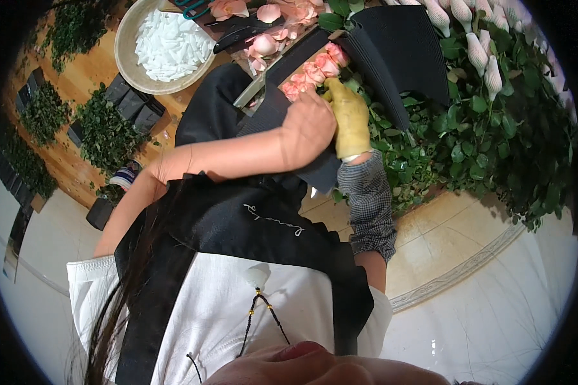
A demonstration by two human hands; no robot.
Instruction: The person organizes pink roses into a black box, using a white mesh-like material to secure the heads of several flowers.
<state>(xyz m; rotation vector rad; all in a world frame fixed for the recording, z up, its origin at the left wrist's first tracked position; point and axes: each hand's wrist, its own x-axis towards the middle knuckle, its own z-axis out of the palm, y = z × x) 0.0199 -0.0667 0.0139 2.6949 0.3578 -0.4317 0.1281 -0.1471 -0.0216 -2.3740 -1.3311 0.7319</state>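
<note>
Pink roses (315, 69) beside gloved right hand (350, 119)

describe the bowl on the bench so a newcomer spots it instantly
Start at the wooden workbench along the upper left of the head view. Near its upper edge, left of the loose pink rose heads, sits a wide, shallow, round beige bowl. It alone is heaped with small white stick-shaped pieces, unlike the dark green foliage around it.

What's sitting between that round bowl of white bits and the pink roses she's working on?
In the head view, between the bowl of white pieces and the boxed pink roses lie black scissors, loose pink roses and a wooden tabletop.
</note>
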